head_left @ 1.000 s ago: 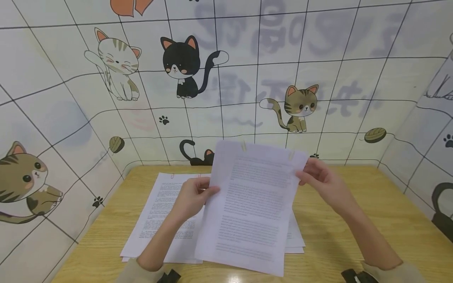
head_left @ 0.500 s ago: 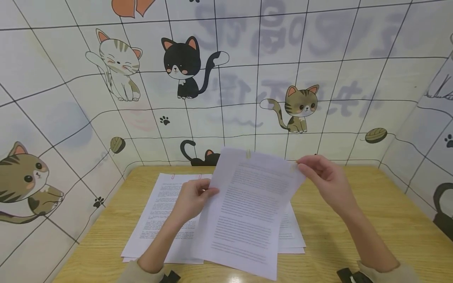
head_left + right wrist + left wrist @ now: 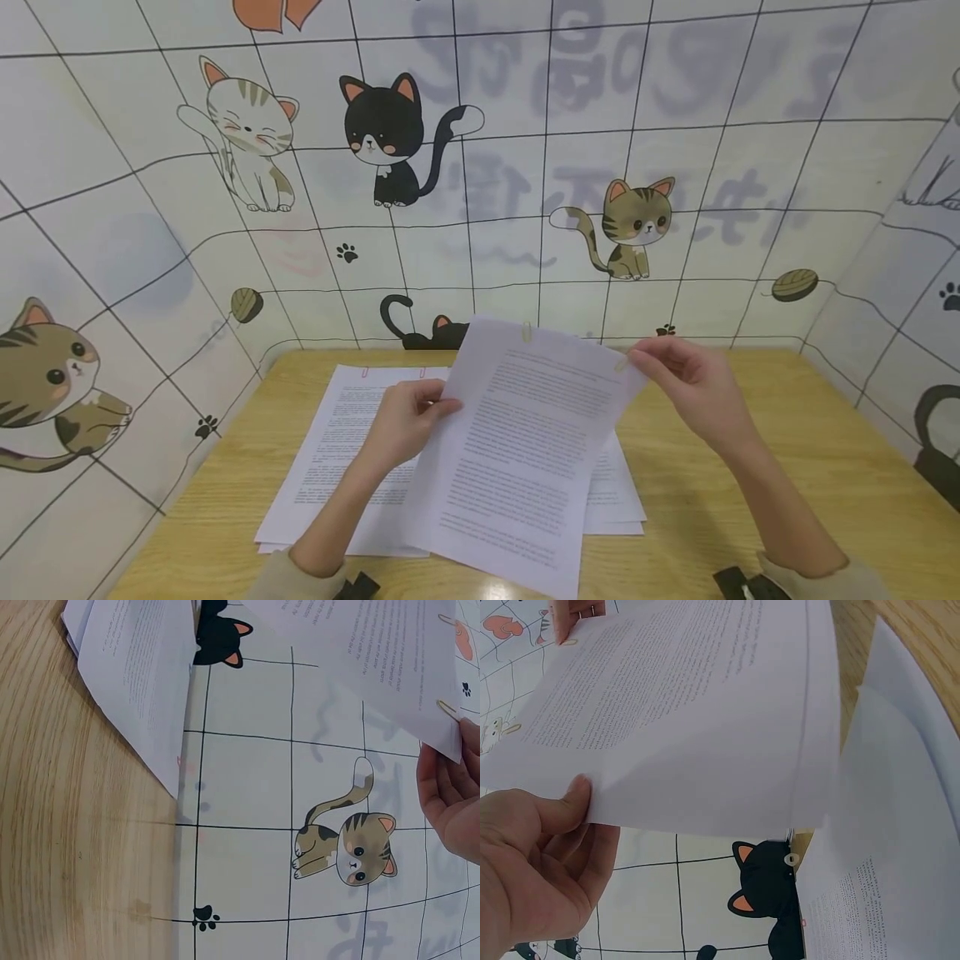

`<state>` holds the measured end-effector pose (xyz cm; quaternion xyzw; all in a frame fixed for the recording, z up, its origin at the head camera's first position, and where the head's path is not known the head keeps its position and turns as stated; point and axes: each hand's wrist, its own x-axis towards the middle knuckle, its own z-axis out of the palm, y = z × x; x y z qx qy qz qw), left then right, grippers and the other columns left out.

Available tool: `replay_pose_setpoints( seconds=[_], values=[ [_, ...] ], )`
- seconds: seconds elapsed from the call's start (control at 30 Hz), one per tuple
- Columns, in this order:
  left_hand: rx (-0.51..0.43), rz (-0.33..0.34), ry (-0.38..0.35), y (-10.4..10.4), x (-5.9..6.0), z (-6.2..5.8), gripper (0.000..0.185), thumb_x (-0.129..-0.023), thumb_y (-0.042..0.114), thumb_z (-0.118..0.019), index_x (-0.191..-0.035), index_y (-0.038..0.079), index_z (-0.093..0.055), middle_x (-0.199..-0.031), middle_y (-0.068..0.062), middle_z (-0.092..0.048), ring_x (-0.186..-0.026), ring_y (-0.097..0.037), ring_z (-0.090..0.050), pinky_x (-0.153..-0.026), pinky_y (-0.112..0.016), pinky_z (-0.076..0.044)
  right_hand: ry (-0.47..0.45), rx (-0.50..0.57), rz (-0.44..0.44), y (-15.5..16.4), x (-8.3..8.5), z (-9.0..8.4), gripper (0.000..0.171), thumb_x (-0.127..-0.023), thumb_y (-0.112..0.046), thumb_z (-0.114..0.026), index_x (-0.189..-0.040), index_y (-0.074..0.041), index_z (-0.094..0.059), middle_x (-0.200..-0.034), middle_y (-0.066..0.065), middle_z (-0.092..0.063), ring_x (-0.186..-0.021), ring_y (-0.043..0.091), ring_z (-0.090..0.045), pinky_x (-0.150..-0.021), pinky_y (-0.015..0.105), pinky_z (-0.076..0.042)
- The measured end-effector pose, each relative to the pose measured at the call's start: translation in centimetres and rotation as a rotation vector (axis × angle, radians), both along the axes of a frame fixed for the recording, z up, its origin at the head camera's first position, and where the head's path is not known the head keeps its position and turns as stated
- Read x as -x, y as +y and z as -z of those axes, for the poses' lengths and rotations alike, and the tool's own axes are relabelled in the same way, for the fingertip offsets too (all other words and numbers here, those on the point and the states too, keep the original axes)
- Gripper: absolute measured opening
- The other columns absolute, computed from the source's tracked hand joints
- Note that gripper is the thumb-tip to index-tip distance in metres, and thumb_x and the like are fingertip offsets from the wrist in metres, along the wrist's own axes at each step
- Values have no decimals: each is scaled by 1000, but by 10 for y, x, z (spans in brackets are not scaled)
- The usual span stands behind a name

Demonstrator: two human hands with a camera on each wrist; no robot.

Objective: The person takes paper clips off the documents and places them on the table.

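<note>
A clipped bundle of printed sheets (image 3: 517, 442) is held tilted above the wooden table (image 3: 720, 517). My left hand (image 3: 420, 412) grips its left edge, thumb on top, as the left wrist view shows (image 3: 547, 847). My right hand (image 3: 652, 367) pinches the top right corner beside a gold paper clip (image 3: 621, 364); that hand (image 3: 450, 795) and clip (image 3: 448, 710) also show in the right wrist view. A second clip (image 3: 527, 332) sits on the top edge.
Two more stacks of printed sheets lie flat on the table: one at the left (image 3: 337, 450) with pink clips, one (image 3: 618, 492) partly hidden under the held bundle. Cat-patterned walls (image 3: 480, 208) close in the table at the back and on both sides.
The held bundle has sunk a little and swung its lower end leftward. My right hand's fingers have shifted from the right edge to the clipped top right corner. The left hand has barely moved.
</note>
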<state>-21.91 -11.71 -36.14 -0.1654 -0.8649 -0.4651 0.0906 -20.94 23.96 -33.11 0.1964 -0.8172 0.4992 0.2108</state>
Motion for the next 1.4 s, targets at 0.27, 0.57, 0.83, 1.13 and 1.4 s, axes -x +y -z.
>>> replay_pose_setpoints(
  seconds=[0.27, 0.57, 0.83, 1.13, 1.4],
  values=[
    [9, 7, 16, -1, 0, -1, 11, -87, 1, -76, -96, 7, -78, -80, -1, -71, -62, -12, -60, -55, -24, -49, 19, -2, 22, -2, -1, -1, 12, -100, -10, -64, -101, 0, -71, -91, 7, -72, -77, 16, -64, -69, 18, -50],
    [-11, 14, -14, -1, -1, 0, 11, -88, 2, -76, -98, 5, -78, -80, -2, -71, -63, -13, -61, -55, -25, -50, 8, 40, 92, 0, -1, -2, 17, -101, -15, -64, -103, 1, -68, -89, 1, -70, -77, 12, -62, -69, 17, -49],
    [-23, -15, -11, -3, 1, 0, 12, -87, 1, -76, -99, 6, -78, -80, -2, -72, -62, -13, -61, -54, -26, -50, 33, 149, 74, 6, -4, -7, 15, -100, -7, -63, -107, 7, -65, -91, 3, -71, -81, 13, -66, -75, 19, -54],
    [-61, -27, -18, -3, 3, 2, 12, -87, 2, -77, -99, 5, -78, -81, -3, -72, -62, -14, -62, -55, -27, -51, 84, 253, 1, 14, -4, -10, 14, -98, 1, -62, -108, 10, -63, -91, 5, -72, -82, 12, -68, -79, 17, -53],
    [-102, -42, -36, -4, 6, 3, 13, -88, 1, -76, -101, 3, -78, -82, -5, -73, -65, -16, -64, -57, -27, -52, 69, 269, -11, 27, -10, -10, 13, -98, 1, -63, -107, 10, -62, -94, 8, -70, -84, 14, -68, -80, 17, -54]
  ],
)
